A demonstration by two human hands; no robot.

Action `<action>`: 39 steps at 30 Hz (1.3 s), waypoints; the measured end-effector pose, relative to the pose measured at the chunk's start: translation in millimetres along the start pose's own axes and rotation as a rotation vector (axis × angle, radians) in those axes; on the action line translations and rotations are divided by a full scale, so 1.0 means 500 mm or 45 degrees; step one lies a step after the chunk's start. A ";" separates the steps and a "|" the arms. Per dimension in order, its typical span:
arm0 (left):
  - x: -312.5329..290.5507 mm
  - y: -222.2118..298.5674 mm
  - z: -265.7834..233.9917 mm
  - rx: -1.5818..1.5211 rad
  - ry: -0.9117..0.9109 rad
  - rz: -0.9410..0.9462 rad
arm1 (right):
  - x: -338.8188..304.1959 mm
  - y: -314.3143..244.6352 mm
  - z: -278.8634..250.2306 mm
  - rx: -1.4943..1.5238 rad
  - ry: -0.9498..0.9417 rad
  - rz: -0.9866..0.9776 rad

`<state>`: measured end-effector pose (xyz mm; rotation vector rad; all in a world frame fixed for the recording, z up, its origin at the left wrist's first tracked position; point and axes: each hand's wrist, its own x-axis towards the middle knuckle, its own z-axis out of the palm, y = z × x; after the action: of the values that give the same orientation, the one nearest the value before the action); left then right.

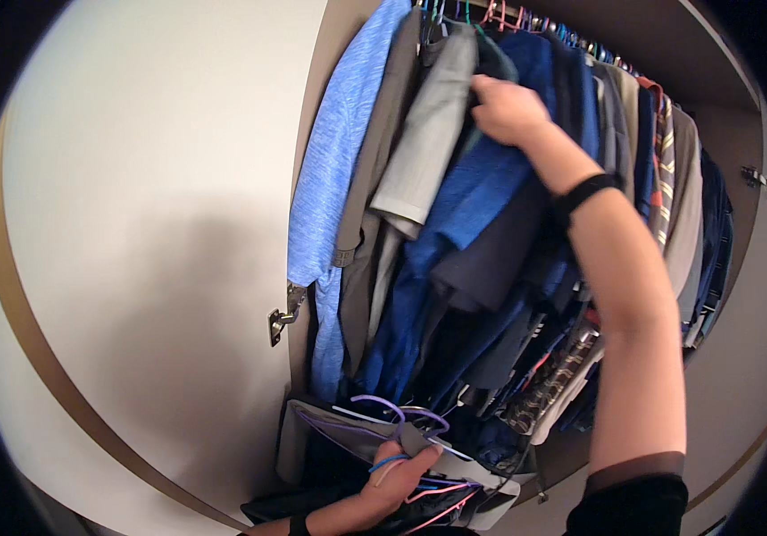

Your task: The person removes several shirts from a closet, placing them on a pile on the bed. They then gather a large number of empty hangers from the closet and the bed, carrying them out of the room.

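Note:
My right hand (510,112) is raised to the hanging row. Its fingers pinch together at the shoulder edge of a pale grey shirt (433,134), beside a blue garment (535,71). Low in front of me, my left hand (397,473) is closed around several clothes hangers. Purple hanger hooks (383,402) stick up above its fingers, and a pink hanger (446,509) shows below them. Grey fabric (343,424) lies along these hangers. A blue band and a pale band circle fingers of the left hand.
A packed row of clothes fills the wardrobe rail, with a light blue top (343,161) at the left end and a patterned garment (666,170) farther right. The white door (160,179) stands at the left, its metal hinge (281,323) jutting out. Another hinge (756,177) is at the right.

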<state>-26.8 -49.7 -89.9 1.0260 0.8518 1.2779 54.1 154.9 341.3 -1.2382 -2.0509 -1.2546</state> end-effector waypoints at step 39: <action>0.039 0.028 0.007 -0.058 0.186 0.008 | 0.167 0.237 0.140 1.105 0.452 0.913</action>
<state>-26.0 -30.8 -74.5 0.9085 0.9262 1.3843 119.3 276.9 423.9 -1.0426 -1.3983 -0.1706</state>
